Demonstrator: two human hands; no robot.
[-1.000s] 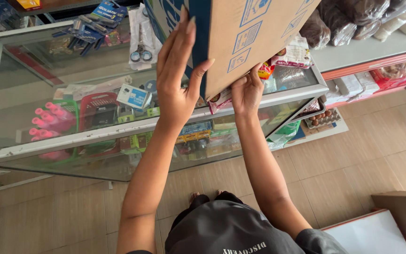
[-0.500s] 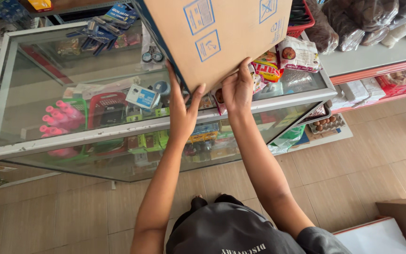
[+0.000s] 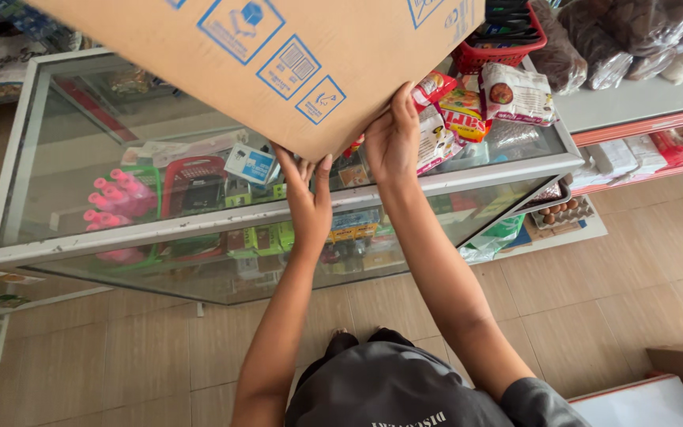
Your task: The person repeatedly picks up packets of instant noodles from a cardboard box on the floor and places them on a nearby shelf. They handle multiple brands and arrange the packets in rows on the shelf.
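The cardboard box [image 3: 278, 71] has risen higher; my left hand [image 3: 310, 198] and right hand [image 3: 393, 138] prop its lower corner, 2 palms pressed flat, mid-lift above the glass display case [image 3: 81, 237]. Next needs steady upward push.

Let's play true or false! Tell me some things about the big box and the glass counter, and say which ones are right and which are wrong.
1. Both hands are on the cardboard box. True: the left hand and the right hand press its lower edge.
2. The box is lying on the floor. False: it is held up over the glass counter.
3. Pink bottles sit inside the counter. True.
4. The box has red pictures printed on it. False: the printed squares are blue.
5. A red basket stands on the counter top. True.
6. The egg tray is on top of the box. False: it sits low beside the counter.
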